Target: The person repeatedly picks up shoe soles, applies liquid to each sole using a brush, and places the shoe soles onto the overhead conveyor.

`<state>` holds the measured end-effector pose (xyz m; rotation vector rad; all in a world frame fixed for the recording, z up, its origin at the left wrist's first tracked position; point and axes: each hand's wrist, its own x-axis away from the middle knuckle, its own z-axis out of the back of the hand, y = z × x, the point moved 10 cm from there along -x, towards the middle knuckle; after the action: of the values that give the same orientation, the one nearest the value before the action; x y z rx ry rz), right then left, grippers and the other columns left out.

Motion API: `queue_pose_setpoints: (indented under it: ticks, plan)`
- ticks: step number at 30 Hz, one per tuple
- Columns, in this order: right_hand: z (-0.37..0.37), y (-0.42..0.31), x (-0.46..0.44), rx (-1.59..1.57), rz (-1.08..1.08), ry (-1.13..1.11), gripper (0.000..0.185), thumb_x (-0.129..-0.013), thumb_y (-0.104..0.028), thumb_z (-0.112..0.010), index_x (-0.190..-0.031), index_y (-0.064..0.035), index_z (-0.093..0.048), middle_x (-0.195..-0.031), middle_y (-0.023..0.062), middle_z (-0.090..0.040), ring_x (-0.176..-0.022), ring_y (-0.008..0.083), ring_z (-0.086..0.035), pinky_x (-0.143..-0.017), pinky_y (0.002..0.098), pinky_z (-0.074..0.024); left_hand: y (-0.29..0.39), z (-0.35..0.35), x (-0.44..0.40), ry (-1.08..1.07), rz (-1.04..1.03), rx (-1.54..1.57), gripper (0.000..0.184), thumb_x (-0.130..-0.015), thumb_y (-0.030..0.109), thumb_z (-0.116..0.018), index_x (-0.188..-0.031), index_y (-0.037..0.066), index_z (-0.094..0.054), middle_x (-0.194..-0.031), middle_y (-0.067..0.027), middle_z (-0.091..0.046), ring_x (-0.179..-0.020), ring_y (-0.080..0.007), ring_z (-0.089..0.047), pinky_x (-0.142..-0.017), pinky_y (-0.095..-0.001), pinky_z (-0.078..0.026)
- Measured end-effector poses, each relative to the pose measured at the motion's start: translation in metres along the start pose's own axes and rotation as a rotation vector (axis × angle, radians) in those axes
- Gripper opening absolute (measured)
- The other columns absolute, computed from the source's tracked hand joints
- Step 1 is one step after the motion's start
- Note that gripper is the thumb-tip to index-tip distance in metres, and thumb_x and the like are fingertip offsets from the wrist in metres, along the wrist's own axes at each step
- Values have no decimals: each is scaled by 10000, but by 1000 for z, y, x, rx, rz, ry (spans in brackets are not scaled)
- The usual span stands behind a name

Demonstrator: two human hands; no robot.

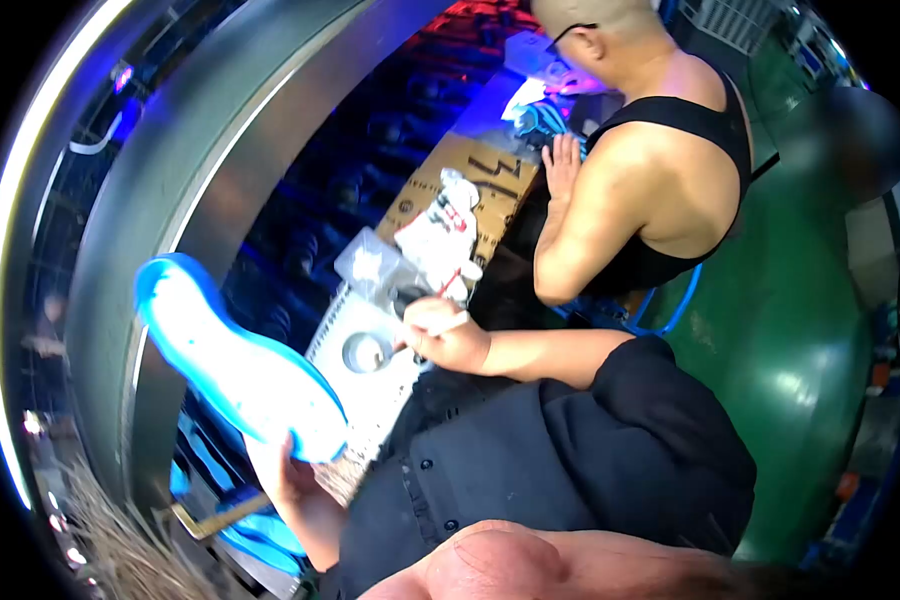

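Observation:
My left hand (282,478) grips a blue shoe sole (240,375) by its lower end. The sole is tilted, its pale inner face turned up under bright light. My right hand (445,335) is closed, with a narrow white piece showing across its fingers; what it holds is too blurred to name. Just below and left of that hand, a round container (368,352) with something white inside sits on a white printed board (335,335). Close above it stands a clear plastic box (378,268), with crumpled white cloth (440,240) beyond.
Brown cardboard (485,175) lies along the bench beside a dark conveyor (310,190) under blue light. A co-worker (660,170) in a black tank top sits near a blue chair frame (675,305). More blue soles (260,540) lie at lower left.

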<state>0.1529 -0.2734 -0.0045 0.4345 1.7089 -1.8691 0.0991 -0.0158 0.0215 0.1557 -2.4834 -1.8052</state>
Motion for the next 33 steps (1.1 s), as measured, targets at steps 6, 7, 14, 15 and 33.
queue_pose_setpoints:
  ticks: [6,7,14,15,33]
  plan:
    - [48,21,8,-85,-82,90,246,-856,-151,-509,-668,-31,-610,-606,99,-562,-600,252,-555,-571,339,-425,6,-108,-54,-187,176,-69,705,-657,167,-645,-1242,-67,-330,-1032,-189,-549,-760,-233,-613,-526,-273,-505]
    - [55,26,12,-39,-49,80,232,-852,-146,-525,-671,-30,-612,-603,98,-561,-598,242,-560,-559,334,-426,12,-123,-68,-182,173,-106,661,-683,163,-614,-1236,-67,-334,-1003,-192,-556,-657,-213,-622,-397,-236,-480]
    - [84,58,29,-131,-137,178,243,-845,-199,-551,-681,-37,-627,-627,92,-577,-612,237,-573,-562,323,-445,53,-283,-303,-396,245,117,348,-819,125,-582,-1105,-20,-448,-970,-146,-589,-766,-186,-601,-591,-212,-514]
    - [85,61,29,-157,-184,166,253,-846,-216,-548,-680,-45,-632,-632,89,-582,-619,239,-575,-579,323,-451,51,-309,-327,-463,334,314,348,-854,102,-565,-1134,-38,-414,-1051,-172,-574,-947,-243,-598,-753,-259,-547]
    - [120,111,45,-238,-179,278,160,-807,-131,-584,-711,-4,-599,-642,110,-564,-603,269,-554,-584,334,-433,145,-109,-311,145,-304,-1358,411,-910,240,-479,-1259,28,-437,-1212,-143,-500,-1137,-218,-449,-968,-310,-330]
